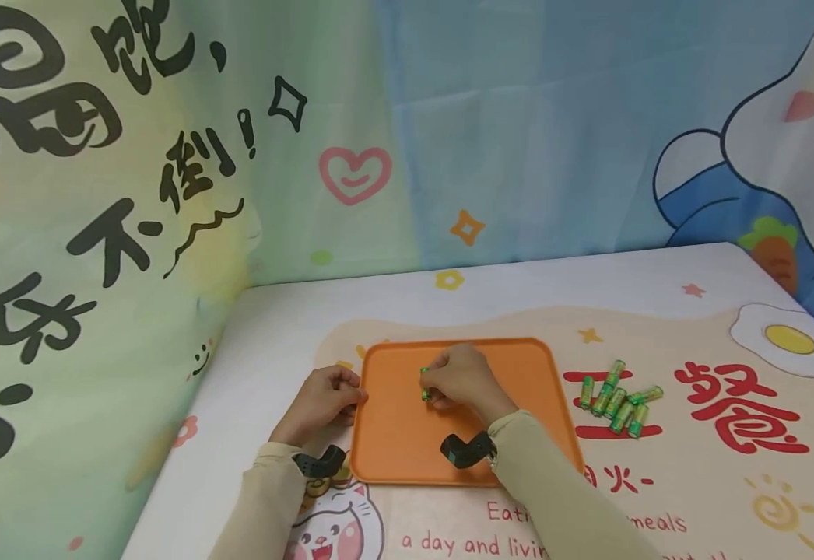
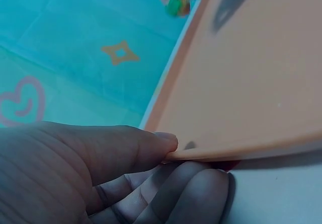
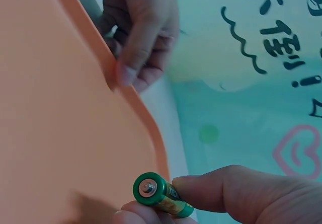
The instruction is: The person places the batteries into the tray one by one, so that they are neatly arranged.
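Note:
An orange tray (image 1: 393, 451) lies on the table in front of me. My left hand (image 1: 321, 403) pinches its left rim, thumb on top and fingers curled beneath, as the left wrist view shows. Over the tray's upper middle, my right hand (image 1: 464, 379) holds a green battery (image 3: 162, 195) between thumb and fingers. In the right wrist view the battery's silver button end faces the camera. A shadow falls on the tray below it. To the right of the tray, several green batteries (image 1: 615, 400) lie loosely grouped on the table.
The tablecloth (image 1: 715, 498) carries printed letters, a fried egg and a cartoon face. A printed curtain (image 1: 519, 140) hangs behind the table and along its left side. Each wrist wears a black camera band (image 1: 468, 449).

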{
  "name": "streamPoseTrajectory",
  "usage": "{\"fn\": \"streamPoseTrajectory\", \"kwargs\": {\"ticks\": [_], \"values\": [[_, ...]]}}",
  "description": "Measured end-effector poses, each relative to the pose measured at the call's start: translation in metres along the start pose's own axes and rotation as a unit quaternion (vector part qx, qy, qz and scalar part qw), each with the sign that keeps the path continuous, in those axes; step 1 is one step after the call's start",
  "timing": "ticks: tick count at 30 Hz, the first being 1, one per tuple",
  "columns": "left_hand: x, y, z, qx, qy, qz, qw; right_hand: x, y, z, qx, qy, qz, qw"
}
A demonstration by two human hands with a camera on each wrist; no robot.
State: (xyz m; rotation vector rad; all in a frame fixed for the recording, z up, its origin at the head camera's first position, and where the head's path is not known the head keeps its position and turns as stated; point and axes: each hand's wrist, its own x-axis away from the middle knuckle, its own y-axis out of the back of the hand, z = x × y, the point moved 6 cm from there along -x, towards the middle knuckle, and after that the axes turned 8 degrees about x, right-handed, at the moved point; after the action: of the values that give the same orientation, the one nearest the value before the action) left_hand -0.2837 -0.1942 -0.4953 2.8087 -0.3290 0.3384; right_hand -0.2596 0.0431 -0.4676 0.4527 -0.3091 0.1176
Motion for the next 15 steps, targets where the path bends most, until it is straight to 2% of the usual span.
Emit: {"fn": "streamPoseTrajectory", "kwargs": {"ticks": [9,15], "values": [[-0.002,0.001,0.002,-0.004,0.007,0.001,1.0000,-0.010,-0.037,0.018,0.012,0.025,0.017,0.999],[-0.003,0.000,0.003,-0.010,0.002,0.000,0.9999,-0.014,-0.050,0.028,0.072,0.048,0.006,0.996]]}}
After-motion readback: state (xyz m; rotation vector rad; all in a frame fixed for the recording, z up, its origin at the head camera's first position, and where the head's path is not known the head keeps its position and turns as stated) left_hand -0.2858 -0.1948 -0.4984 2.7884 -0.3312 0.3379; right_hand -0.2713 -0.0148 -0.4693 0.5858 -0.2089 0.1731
